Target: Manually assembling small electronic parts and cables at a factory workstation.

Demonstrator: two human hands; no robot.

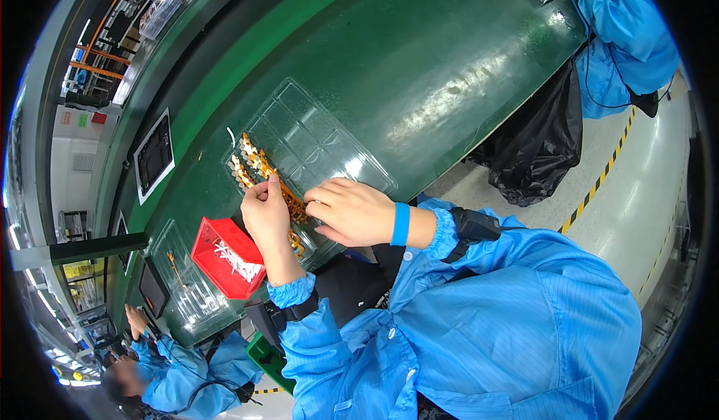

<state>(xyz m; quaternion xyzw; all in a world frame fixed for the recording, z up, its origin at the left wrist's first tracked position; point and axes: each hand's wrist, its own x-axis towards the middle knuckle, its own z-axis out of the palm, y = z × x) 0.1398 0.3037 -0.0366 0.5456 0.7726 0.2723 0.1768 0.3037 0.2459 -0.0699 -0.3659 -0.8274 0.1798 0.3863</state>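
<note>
My left hand (265, 216) is closed in a pinch over orange-and-silver flexible circuit strips (255, 156). What its fingertips hold is too small to make out. Just to the right, my right hand (352, 212) has its fingers bent together at the edge of the strips, and anything between them is hidden. The strips lie in rows in a clear compartmented plastic tray (329, 137). More orange pieces (296, 244) show below, between my wrists. Close by my left wrist stands a red bin (204, 249) with small white strips (238, 263) inside.
Another clear tray (196, 300) with an orange strip lies left of the bin. Dark panels, one framed in white (154, 155), line the green table (419, 53). Co-workers in blue sit at lower left (187, 379) and upper right (625, 34). A black bag (539, 146) hangs off the table's edge.
</note>
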